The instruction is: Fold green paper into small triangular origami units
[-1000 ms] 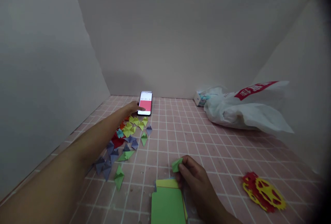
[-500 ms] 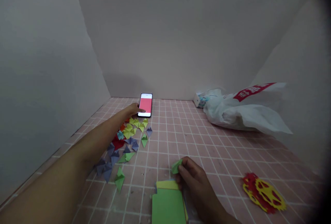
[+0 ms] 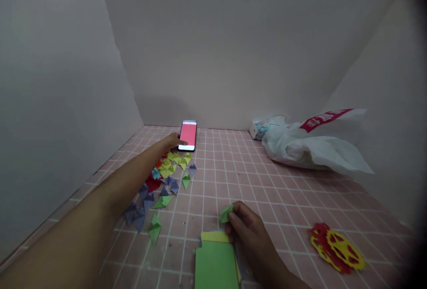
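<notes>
In the head view my left hand reaches to the phone at the back, its thumb across the lower screen and its other fingers at the left edge, partly hidden. The phone shows a mostly red screen. My right hand pinches a small folded green paper piece between thumb and fingers. Just below it lies a stack of paper sheets, green on top with yellow showing. Beside my left forearm are several folded paper pieces, among them a green one, yellow ones and purple ones.
A white plastic bag with red print lies at the right, against a small box. Red and yellow openwork cut-outs lie at the front right. Pale walls enclose the pink tiled surface.
On the phone screen the red area now starts higher up. The right hand and its green paper have shifted very slightly left. The left hand stays at the phone.
</notes>
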Demonstrator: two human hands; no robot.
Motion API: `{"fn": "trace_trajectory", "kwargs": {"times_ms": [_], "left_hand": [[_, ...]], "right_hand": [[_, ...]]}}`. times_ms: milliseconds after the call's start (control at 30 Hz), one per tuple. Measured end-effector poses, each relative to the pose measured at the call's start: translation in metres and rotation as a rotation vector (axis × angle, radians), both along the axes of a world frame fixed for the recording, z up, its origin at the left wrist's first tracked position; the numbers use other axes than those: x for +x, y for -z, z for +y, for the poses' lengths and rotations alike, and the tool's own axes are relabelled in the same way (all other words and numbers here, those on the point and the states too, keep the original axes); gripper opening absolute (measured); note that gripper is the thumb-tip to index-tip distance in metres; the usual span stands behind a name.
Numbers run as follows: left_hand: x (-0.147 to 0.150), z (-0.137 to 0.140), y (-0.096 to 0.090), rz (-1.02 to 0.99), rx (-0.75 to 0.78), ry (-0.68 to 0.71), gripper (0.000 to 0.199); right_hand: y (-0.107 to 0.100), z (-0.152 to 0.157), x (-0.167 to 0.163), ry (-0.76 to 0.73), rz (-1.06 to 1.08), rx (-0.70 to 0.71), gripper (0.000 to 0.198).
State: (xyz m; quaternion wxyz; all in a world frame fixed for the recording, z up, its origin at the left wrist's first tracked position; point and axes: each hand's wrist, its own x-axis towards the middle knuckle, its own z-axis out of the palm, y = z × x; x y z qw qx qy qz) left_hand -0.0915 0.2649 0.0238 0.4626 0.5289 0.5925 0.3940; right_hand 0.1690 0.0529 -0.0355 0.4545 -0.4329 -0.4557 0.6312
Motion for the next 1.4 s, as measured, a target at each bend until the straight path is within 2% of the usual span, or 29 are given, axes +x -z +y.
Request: {"fn": "trace_trajectory", "kwargs": {"times_ms": [300, 567, 667, 1167, 1400], "left_hand": [[-0.004, 0.016, -0.003, 0.109, -0.099, 0.089, 0.034], [-0.010, 0.027, 0.003, 0.154, -0.160, 0.122, 0.040], [-0.011, 0.028, 0.004, 0.147, -0.173, 0.127, 0.034], [-0.006, 0.014, 0.009, 0.016, -0.016, 0.003, 0.032], [-0.004, 0.015, 0.009, 0.014, -0.016, -0.014, 0.032]], "right_hand": [[-0.001, -0.001, 0.000, -0.008, -0.003, 0.001, 0.031], [0.001, -0.001, 0.001, -0.014, -0.004, 0.016, 0.031], [0.000, -0.001, 0.001, -0.020, -0.007, 0.011, 0.032], [-0.001, 0.000, 0.001, -0.017, -0.017, -0.013, 0.033], [-0.003, -0.004, 0.001, -0.025, -0.012, -0.007, 0.032]]}}
